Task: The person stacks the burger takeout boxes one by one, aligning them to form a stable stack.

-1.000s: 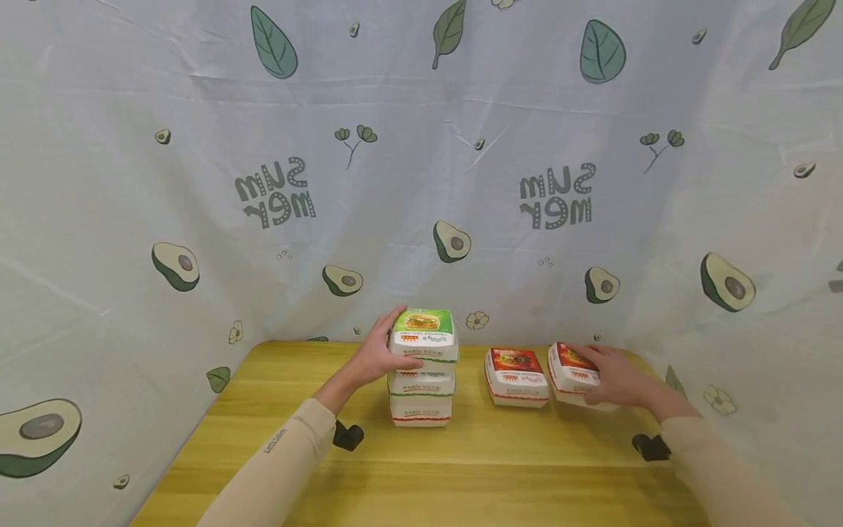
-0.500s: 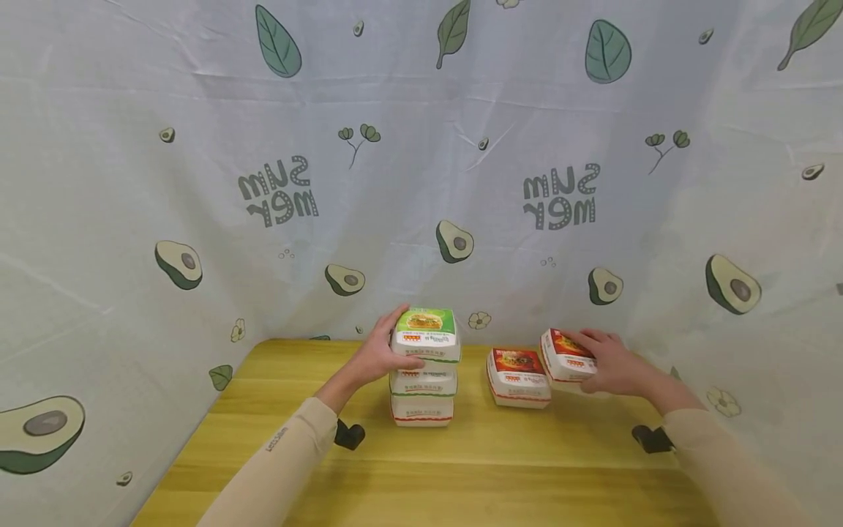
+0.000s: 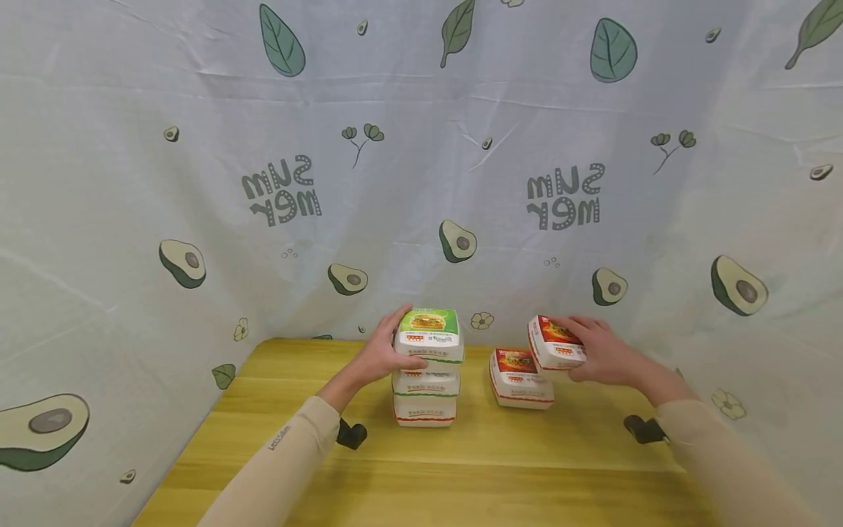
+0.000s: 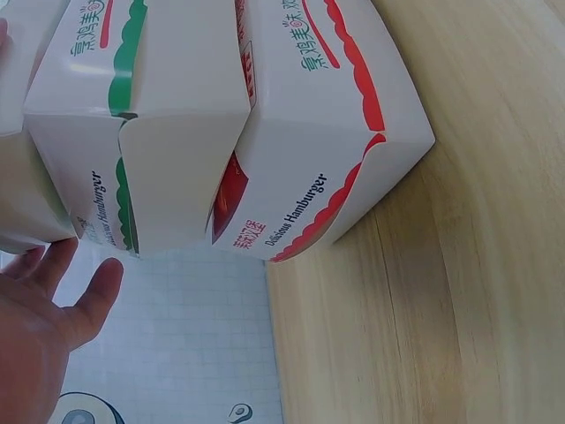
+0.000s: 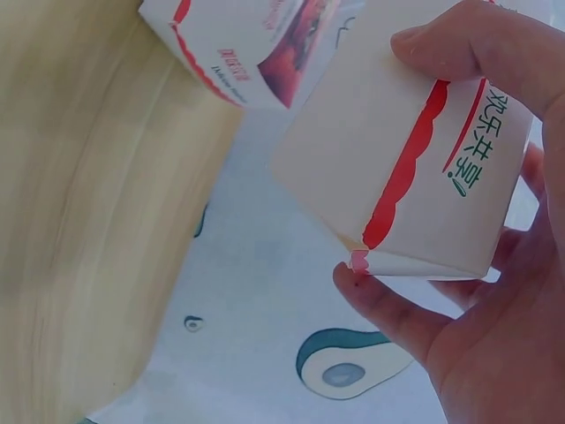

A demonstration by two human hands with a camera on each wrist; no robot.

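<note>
Head view: your L hand (image 3: 385, 356) is clamped on the green-top box (image 3: 429, 336), thumb across its front, fingers round the L/back side. That box tops a stack of 3, w/ the mid box (image 3: 431, 385) & bottom box (image 3: 424, 414) below, bottom one on the table (image 3: 494, 472). Your R hand (image 3: 609, 355) grips a red-lid box (image 3: 558, 357), held a bit tilted & apparently up off the table. The other red box (image 3: 520, 388) sits on the table just L of & below it, so it lies btwn your R hand & the stack. From the held box, the stack is to your L; your L hand is much nearer it. Boxes look approx. square, no clear long axis.

L wrist view: your L fingers are spread a bit at the back of the stack, one tip by the upper seam; exact contact hard to tell. Boxes are slightly misaligned, not flush.

R wrist view: R thumb on one face, other fingers round the far side, so a firm-looking pinch. Curtain (image 5: 252, 230) shows behind; other red box is near the held one, can't tell if touching.
</note>
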